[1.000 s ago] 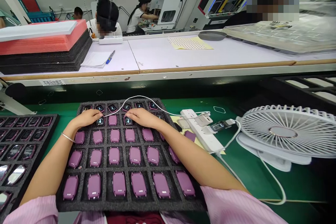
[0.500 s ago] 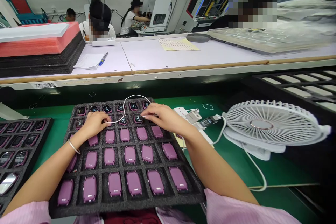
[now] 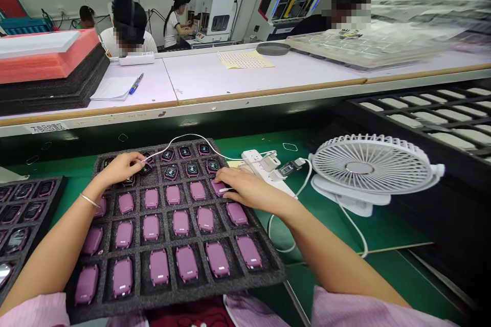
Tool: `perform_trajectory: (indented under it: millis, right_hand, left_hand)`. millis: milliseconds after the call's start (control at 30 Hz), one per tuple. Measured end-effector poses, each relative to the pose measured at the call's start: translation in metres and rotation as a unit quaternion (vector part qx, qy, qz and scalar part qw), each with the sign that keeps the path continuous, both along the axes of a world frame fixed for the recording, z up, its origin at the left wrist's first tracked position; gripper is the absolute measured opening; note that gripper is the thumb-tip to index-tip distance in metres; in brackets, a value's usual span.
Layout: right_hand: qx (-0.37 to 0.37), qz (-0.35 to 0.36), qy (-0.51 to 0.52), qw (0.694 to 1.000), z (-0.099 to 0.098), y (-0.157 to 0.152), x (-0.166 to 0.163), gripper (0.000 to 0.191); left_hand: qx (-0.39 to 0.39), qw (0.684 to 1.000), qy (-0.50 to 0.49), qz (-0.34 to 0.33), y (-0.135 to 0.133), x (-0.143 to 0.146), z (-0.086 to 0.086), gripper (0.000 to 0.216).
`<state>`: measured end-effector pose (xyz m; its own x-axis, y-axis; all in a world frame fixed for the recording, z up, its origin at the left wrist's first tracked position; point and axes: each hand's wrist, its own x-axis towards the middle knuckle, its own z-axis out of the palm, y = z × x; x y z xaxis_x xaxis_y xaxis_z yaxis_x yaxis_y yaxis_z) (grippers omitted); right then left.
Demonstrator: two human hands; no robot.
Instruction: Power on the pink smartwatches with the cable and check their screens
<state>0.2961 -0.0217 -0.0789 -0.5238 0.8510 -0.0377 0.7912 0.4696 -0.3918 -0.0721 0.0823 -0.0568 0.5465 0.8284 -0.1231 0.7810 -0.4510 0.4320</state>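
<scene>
A black foam tray [image 3: 176,288] holds rows of purple watch bodies, the nearer ones back side up and the far ones with lit screens. At the far left of the tray, my left hand [image 3: 125,167] pinches the end of a thin white cable [image 3: 187,135] against a watch [image 3: 146,167]. The cable arcs over the far rows toward the right. My right hand [image 3: 249,189] is over the tray's right edge, fingertips on a purple watch [image 3: 218,187] lying back up. Between its thumb and fingers shows a white cable end [image 3: 227,190].
Right of the tray are a white power strip [image 3: 256,162] with plugs and a white fan [image 3: 379,173]. Another watch tray [image 3: 57,199] stands at left. Behind is a shelf [image 3: 215,79] with foam sheets [image 3: 49,69], a pen [image 3: 136,83] and paper. Several people sit beyond.
My left hand has moved left along the far rows with the cable end. My right hand has come nearer, from a lit watch to a back-up watch at the right edge. The view has shifted.
</scene>
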Motion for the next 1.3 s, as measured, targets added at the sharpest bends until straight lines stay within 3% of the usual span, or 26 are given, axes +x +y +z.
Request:
perform_trajectory:
  millis: [100,300,600,1300]
  right_hand:
    - [-0.011,0.003,0.022,1.0,0.007,0.004,0.004,0.027]
    - [-0.151,-0.011,0.099,0.984,0.009,0.018,0.019,0.045]
    - [-0.106,-0.028,0.093,0.99,0.004,0.026,0.005,0.049]
    - [-0.08,-0.022,0.053,0.995,0.001,0.028,0.002,0.044]
  left_hand:
    - [-0.045,0.999,-0.015,-0.013,0.002,-0.002,-0.004,0.056]
    - [-0.075,0.997,-0.02,-0.015,0.001,0.001,-0.013,0.07]
    - [-0.076,0.996,-0.028,-0.019,0.002,-0.002,-0.02,0.063]
    - [-0.051,0.999,-0.008,-0.011,0.002,-0.005,-0.03,0.059]
